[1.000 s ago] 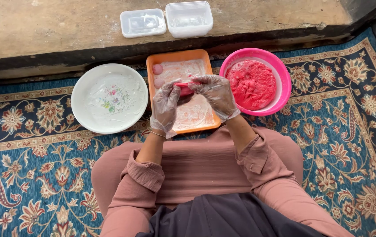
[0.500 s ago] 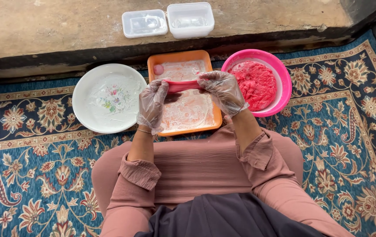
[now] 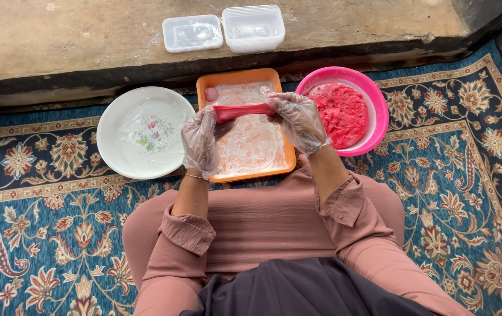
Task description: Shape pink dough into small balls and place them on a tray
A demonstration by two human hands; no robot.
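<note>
Your left hand (image 3: 201,140) and right hand (image 3: 300,120) (both gloved) pinch a pink roll (image 3: 244,111) by its ends, fingers curled shut, over the orange tray (image 3: 280,164). A white plate (image 3: 142,131) sits left, a pink bowl (image 3: 374,134) right.

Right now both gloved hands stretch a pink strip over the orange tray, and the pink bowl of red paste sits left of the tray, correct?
Not quite. In the head view the pink bowl sits right of the orange tray; the white plate is on the left. Both hands do hold the pink strip.
</note>
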